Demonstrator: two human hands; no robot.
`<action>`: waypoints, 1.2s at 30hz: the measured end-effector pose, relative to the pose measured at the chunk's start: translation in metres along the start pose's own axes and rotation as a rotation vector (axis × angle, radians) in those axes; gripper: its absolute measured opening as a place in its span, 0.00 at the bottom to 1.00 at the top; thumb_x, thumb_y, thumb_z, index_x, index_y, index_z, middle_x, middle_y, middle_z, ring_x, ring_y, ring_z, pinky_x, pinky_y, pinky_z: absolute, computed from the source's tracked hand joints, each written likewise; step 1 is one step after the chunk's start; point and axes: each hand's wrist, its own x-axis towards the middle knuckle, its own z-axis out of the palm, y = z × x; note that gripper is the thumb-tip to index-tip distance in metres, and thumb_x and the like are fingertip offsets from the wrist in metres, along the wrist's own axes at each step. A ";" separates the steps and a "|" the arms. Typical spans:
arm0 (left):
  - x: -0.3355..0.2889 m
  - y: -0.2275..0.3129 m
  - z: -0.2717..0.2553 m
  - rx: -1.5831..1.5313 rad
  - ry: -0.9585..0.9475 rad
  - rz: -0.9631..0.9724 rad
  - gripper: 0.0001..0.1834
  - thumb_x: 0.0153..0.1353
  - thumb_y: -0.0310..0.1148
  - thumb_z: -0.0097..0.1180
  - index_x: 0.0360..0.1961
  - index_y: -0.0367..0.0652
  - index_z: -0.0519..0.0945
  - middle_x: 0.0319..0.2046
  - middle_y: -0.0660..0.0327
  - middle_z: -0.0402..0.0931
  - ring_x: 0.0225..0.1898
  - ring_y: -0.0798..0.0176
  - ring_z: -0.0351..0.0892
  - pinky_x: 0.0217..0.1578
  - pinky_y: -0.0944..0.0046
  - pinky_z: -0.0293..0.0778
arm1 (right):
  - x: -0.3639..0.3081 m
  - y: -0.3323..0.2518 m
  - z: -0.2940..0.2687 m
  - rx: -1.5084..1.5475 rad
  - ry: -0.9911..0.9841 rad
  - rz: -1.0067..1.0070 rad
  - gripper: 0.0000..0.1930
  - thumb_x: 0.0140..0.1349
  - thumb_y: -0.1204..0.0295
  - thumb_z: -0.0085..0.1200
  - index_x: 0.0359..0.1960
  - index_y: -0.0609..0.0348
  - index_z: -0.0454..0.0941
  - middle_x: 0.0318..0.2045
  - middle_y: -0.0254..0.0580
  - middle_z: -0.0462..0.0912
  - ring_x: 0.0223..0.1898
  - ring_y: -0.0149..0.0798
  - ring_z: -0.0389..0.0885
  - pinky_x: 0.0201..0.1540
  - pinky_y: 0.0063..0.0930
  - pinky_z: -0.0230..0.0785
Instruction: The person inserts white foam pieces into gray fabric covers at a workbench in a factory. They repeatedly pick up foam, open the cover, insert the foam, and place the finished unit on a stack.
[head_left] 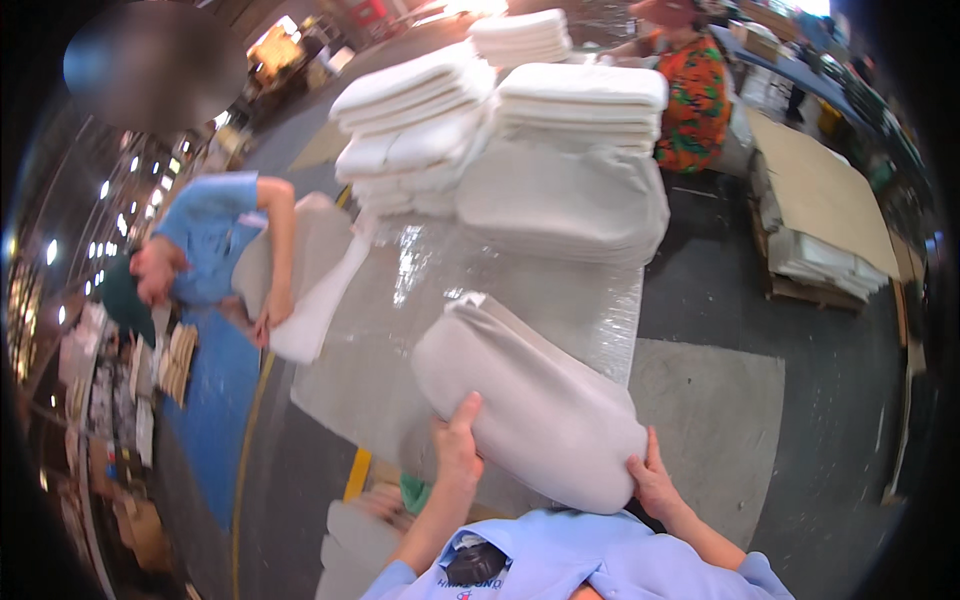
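Observation:
A grey oblong padded piece with rounded ends and a pale edge is held tilted in front of my body, above the near part of the table. My left hand grips its near left edge, with the thumb on top and the other fingers hidden beneath. Around the right end, my right hand closes with its thumb on the near face. Below the piece lies the table, its top covered in shiny clear film.
White folded stacks and a grey stack stand at the table's far end. On the left, a co-worker handles another pale piece. A second person is at the far right, near a cardboard-topped pallet.

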 end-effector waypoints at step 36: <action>-0.008 -0.136 0.262 1.649 -1.426 -0.092 0.20 0.79 0.43 0.48 0.52 0.39 0.84 0.37 0.63 0.81 0.32 0.64 0.77 0.39 0.59 0.75 | 0.052 0.062 0.029 0.655 0.454 -0.230 0.13 0.78 0.63 0.54 0.42 0.60 0.82 0.32 0.26 0.78 0.35 0.23 0.69 0.40 0.27 0.66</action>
